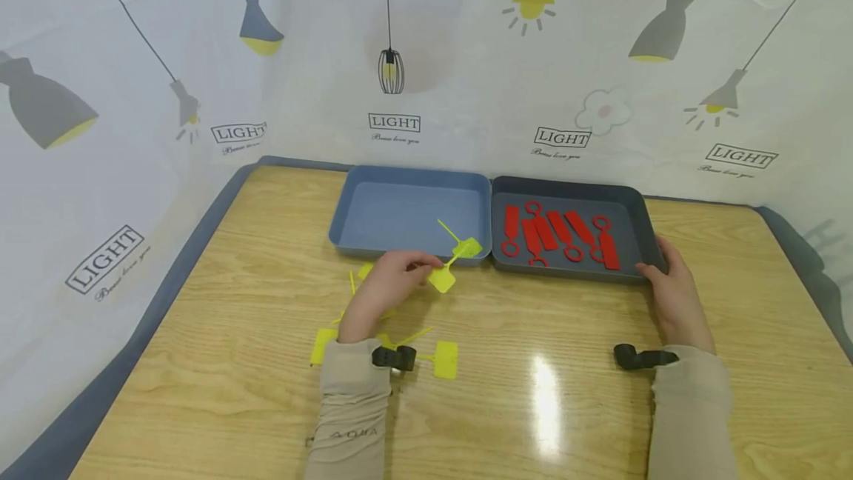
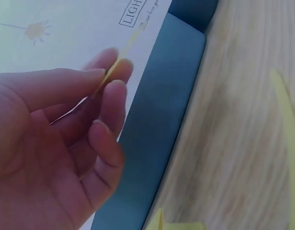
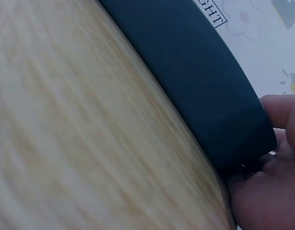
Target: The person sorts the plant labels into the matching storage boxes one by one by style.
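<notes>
My left hand (image 1: 393, 284) pinches a yellow cable tie tag (image 1: 441, 279) between thumb and fingertips, above the near edge of the blue tray (image 1: 343, 224). In the left wrist view the held tag (image 2: 119, 60) shows edge-on as a thin strip. Another yellow flag (image 1: 469, 248) with a thin tail overlaps the blue tray's near right corner. My right hand (image 1: 680, 298) grips the dark grey tray (image 1: 636, 206) at its near right corner, thumb at the rim and fingers round the outside. Several red tags with rings (image 1: 560, 228) lie inside that tray.
More yellow tags (image 1: 446, 359) lie on the wooden table (image 1: 520, 406) around and under my left forearm, partly hidden by it. Both trays stand side by side near the back edge. A white curtain (image 1: 453, 21) printed with lamps hangs behind and at the sides.
</notes>
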Demonstrator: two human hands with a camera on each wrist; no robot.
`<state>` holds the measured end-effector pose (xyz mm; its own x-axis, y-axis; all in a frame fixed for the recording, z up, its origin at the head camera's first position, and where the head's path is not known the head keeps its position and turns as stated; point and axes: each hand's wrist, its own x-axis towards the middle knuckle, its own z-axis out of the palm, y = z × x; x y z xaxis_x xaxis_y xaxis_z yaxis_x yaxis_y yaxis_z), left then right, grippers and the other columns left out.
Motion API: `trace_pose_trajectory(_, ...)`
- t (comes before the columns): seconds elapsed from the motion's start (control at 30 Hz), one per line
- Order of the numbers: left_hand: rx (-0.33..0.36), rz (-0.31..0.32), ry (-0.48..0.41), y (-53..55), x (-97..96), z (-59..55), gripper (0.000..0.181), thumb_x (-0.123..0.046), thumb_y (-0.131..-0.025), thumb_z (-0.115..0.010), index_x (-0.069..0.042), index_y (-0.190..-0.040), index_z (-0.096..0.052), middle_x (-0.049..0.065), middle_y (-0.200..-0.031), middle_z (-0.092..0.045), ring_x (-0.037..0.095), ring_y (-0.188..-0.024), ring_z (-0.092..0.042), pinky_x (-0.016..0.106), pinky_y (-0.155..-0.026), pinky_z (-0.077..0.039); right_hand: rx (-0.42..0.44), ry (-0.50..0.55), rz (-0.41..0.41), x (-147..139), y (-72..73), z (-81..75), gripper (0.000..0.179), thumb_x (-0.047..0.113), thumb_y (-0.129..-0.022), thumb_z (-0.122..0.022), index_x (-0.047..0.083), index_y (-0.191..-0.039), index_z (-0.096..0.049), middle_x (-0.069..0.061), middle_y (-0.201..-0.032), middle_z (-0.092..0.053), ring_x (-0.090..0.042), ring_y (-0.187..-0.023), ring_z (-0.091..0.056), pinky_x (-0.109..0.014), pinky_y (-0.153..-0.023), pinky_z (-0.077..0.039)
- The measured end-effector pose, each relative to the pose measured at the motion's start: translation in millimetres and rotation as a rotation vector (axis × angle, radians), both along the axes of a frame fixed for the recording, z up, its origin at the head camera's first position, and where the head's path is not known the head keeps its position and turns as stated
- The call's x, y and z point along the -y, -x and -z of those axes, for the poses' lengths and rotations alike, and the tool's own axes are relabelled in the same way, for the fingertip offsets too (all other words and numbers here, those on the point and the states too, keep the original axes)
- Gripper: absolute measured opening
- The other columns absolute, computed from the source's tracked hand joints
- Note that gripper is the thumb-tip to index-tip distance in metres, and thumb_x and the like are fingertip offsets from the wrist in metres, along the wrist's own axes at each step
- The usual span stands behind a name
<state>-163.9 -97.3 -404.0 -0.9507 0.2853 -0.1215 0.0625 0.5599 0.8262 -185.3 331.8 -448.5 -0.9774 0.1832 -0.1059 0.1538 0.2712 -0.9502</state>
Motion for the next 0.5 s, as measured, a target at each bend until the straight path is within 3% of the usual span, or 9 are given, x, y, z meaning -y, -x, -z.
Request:
trace_pose_trajectory(0.2, 0.025, -0.077, -0.079, -0.2, 2.6, -1.0, 0.022, -0.031, -0.09, -0.053, -0.033, -0.11, -0.061, -0.008, -0.098, -0.06, 0.015, -0.088, -0.058, 0.033, -0.072, -0.047, 0.002, -0.004, 0.009, 0.2, 0.4, 0.4, 0.059, 0.016, -0.093, -0.045, 0.021, -0.144, -0.015, 0.001, -0.149, -0.008, -0.013, -0.134, -0.005, -0.032, -0.108, -0.007)
trace_pose_trajectory(0.5, 0.038, -0.165, -0.088, 1.9, 2.8, -2.7, 0.039, -0.038, -0.086, -0.057, -0.034, -0.124, -0.052, -0.008, -0.112, -0.056, 0.009, -0.09, -0.056, 0.032, -0.069, -0.047, -0.006, -0.009, 0.003, -0.1, 0.1, 0.3, 0.059, 0.017, -0.093, -0.046, 0.022, -0.144, -0.016, 0.002, -0.149, -0.009, -0.013, -0.133, -0.006, -0.032, -0.108, -0.008)
